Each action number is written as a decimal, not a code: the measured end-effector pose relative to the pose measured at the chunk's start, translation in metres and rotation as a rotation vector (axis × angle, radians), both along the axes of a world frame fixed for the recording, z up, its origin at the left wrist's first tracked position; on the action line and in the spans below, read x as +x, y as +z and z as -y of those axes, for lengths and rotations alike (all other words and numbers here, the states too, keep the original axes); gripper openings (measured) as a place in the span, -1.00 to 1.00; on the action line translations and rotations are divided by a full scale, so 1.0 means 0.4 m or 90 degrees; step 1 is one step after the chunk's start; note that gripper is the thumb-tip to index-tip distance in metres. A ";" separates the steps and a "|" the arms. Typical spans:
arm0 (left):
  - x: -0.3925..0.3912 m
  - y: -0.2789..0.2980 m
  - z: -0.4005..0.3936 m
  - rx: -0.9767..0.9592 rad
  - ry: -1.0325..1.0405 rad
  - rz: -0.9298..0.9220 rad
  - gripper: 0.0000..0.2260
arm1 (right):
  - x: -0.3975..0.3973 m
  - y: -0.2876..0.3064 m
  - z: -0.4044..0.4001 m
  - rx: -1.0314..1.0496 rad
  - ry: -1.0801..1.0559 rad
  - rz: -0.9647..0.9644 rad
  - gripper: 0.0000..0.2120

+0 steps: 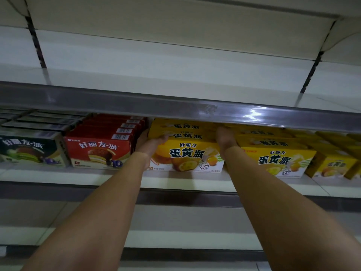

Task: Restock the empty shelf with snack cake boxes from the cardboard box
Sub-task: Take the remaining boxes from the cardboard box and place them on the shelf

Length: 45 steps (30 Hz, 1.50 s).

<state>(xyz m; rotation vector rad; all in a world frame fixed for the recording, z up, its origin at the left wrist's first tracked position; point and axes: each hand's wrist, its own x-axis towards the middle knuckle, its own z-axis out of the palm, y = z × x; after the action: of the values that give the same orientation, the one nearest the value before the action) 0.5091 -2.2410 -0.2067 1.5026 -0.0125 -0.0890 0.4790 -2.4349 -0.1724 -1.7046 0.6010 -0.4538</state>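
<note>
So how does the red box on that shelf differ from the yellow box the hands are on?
The red box pictures a chocolate-coated cake cut open on white filling; the yellow box pictures a golden cake. The red box stands untouched, while the left hand and right hand hold the yellow box at its two ends. The yellow box looks wider. Both stand front-facing on the same shelf, each heading a row.

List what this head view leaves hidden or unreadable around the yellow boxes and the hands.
- Left hand: fingers reach behind the row of yellow boxes; their grip is hidden by the boxes.
- Right hand: fingertips vanish under the shelf rail.
- Row depth: the rail cuts off the rear boxes.
- Small print on box fronts: too blurred.
- Cardboard box: outside the frame.
</note>
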 end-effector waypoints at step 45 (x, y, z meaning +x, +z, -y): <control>-0.037 -0.001 -0.498 0.401 0.249 0.161 -0.53 | 0.129 -0.089 -0.684 0.167 -0.110 -0.045 -0.32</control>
<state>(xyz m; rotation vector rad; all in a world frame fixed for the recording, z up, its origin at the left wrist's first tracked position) 0.4944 -2.0417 -0.2072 2.1068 0.1147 0.4509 0.5307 -2.1612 -0.2082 -1.4298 0.8271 -0.4182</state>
